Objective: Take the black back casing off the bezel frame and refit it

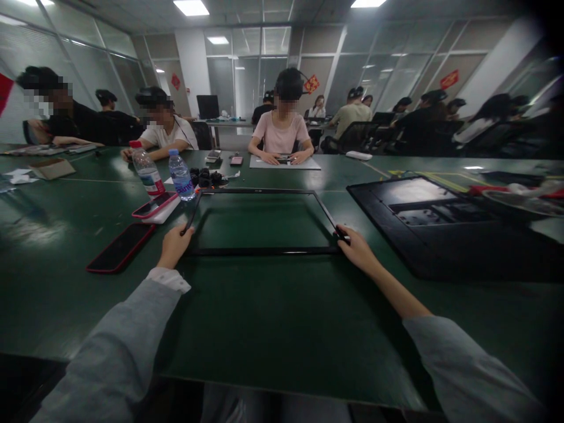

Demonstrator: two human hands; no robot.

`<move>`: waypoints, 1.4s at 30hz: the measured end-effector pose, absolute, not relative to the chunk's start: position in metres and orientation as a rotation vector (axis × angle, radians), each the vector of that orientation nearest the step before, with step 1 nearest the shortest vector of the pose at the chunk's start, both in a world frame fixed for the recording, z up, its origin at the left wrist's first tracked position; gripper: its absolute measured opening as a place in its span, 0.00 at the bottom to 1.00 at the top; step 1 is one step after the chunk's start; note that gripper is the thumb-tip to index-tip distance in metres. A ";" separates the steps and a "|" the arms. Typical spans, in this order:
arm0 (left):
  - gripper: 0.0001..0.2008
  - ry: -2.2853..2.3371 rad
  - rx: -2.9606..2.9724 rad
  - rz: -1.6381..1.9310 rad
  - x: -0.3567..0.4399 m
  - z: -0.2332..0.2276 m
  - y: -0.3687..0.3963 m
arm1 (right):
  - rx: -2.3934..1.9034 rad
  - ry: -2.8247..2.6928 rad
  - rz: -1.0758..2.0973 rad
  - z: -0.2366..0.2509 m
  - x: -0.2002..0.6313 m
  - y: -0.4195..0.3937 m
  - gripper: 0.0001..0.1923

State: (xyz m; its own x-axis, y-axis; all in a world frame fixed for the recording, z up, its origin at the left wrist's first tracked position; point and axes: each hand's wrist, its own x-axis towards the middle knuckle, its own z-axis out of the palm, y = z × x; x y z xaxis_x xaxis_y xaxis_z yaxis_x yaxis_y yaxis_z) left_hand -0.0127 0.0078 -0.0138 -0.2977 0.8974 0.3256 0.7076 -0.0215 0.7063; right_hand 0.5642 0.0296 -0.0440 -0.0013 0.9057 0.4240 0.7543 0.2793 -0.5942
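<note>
Fingers of the left hand (175, 245) were pinched on the near left corner of the frame (264, 251), and those of the right hand (356, 247) were closed on its near right corner. That frame, a thin black rectangular bezel with nothing in its middle, lay flat on the bench (282, 317) straight ahead of the person, green surface showing through the opening.

So slim a strip of plastic looked likely to twist or snap if one corner were raised ahead of the other. A careless slide to the left of the frame could knock the two bottles (165, 173), both clear, ribbed and upright, or shove the phone (120, 248), a glossy dark slab in a red case, lying just left of the frame. A second phone (155, 204) sat on a white block between the bottles and the frame.

Right of the frame rested a wide black panel (440, 229), matte, with moulded recesses. Small black parts (205, 176) clustered beyond the frame's far left corner. Beyond the frame, other people sat working at the smooth, faintly reflective bench.
</note>
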 end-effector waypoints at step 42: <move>0.38 1.692 2.362 0.458 0.006 0.007 -0.016 | -1.954 -1.198 -0.500 0.004 0.652 0.024 0.33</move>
State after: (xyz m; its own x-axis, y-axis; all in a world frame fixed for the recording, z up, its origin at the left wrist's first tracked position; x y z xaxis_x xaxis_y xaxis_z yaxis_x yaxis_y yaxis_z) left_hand 0.0059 -0.0159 0.0071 0.2969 0.9456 0.1330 0.8837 -0.3249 0.3368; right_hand 0.6521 0.0240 0.0044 0.4797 0.5705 0.6667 0.8752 -0.2568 -0.4100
